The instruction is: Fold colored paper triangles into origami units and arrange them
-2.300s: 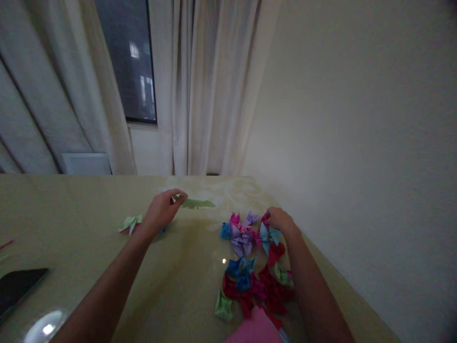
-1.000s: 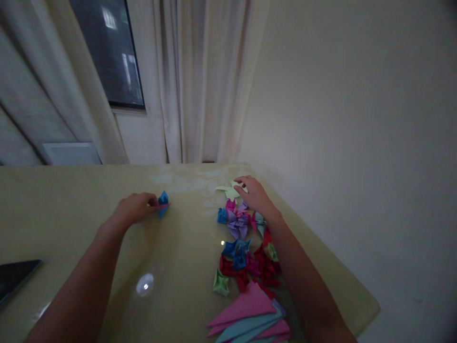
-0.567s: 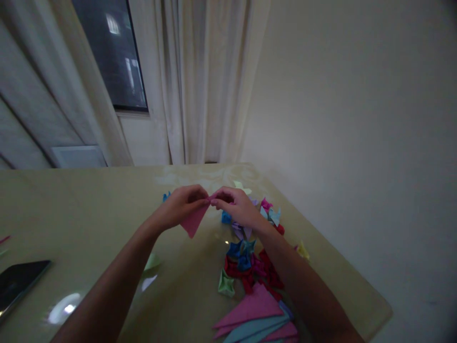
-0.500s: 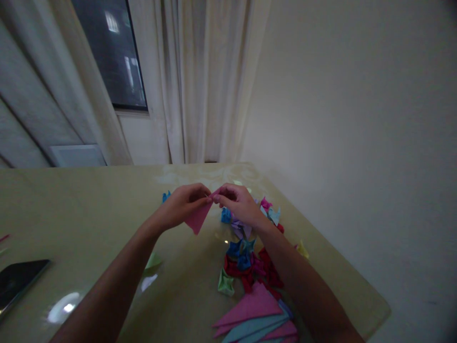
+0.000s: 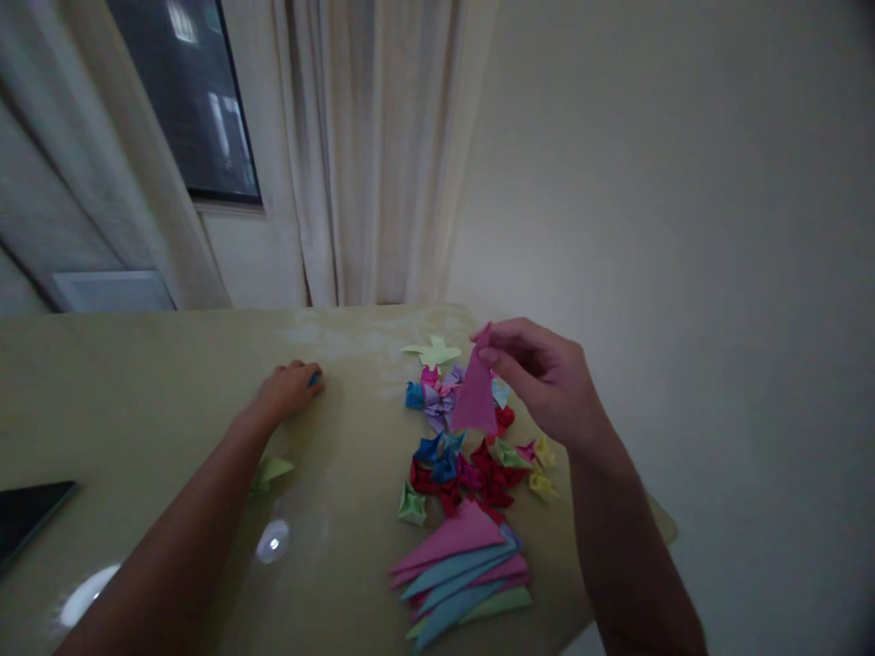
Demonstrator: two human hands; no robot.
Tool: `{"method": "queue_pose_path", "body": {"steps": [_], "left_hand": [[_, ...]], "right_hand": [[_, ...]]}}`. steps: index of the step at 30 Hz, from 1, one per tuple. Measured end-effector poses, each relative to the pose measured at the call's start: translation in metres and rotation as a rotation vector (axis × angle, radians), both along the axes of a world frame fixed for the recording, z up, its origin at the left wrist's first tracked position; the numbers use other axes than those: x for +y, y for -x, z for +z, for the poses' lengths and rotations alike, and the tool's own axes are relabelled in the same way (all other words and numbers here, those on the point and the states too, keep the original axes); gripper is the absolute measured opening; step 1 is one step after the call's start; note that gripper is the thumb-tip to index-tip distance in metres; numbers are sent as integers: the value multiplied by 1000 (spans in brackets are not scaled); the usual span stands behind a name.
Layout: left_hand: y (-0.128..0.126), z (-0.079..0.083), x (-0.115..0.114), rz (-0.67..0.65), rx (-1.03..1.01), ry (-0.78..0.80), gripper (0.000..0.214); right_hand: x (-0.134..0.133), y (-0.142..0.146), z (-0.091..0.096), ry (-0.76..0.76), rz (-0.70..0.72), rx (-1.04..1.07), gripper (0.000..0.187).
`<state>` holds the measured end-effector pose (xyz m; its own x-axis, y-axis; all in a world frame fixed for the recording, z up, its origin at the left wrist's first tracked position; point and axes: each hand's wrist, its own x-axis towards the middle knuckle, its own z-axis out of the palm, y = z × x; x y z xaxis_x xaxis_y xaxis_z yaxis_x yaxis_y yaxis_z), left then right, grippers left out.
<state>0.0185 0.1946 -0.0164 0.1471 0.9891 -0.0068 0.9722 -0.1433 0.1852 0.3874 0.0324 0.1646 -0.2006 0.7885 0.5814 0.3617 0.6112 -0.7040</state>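
Between the thumb and fingers of my right hand (image 5: 540,374), a pink folded paper (image 5: 474,401) is pinched at its narrow top end; its wide end hangs down. My left hand (image 5: 291,387) rests low over the table at the left, fingers curled round a small blue origami piece (image 5: 314,379), of which only a bit shows. Behind and below the pink paper lie many small origami pieces, among them a purple one (image 5: 437,405), a dark red one (image 5: 496,474) and a light green one (image 5: 411,503).
A fanned stack of folded paper triangles (image 5: 465,574) lies at the near right of the table (image 5: 348,547). A pale green paper figure (image 5: 434,351) is at the back. Near my left forearm lies a green folded piece (image 5: 273,469). A dark flat device (image 5: 34,515) sits far left.
My left hand has let go of the pink paper and moved left onto the blue origami piece. My right hand has carried the pink paper to the right, and the view has shifted slightly.
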Motion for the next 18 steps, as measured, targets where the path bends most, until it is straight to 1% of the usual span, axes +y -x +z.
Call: {"method": "queue_pose_path", "body": {"steps": [1, 3, 5, 6, 9, 12, 14, 16, 18], "left_hand": [[2, 1, 2, -47, 9, 12, 47], [2, 8, 4, -128, 14, 59, 43], [-3, 19, 0, -175, 9, 135, 41], [-7, 25, -4, -178, 6, 161, 42], [-20, 39, -23, -168, -24, 160, 49], [-33, 50, -48, -213, -98, 91, 53], [-38, 57, -67, -236, -146, 39, 55], [-41, 61, -87, -246, -179, 19, 58], [-41, 63, -107, -253, -201, 20, 59]], "right_hand": [[-6, -4, -2, 36, 43, -89, 13], [-11, -11, -12, 134, 215, -283, 13], [-9, -12, -28, 225, 409, -446, 13], [-7, -11, -38, 263, 470, -504, 15], [0, 1, -67, 349, 557, -605, 16], [4, 18, -86, 410, 659, -625, 15], [6, 28, -92, 438, 703, -655, 14], [6, 33, -91, 434, 708, -730, 14], [0, 35, -86, 364, 670, -809, 12]]}}
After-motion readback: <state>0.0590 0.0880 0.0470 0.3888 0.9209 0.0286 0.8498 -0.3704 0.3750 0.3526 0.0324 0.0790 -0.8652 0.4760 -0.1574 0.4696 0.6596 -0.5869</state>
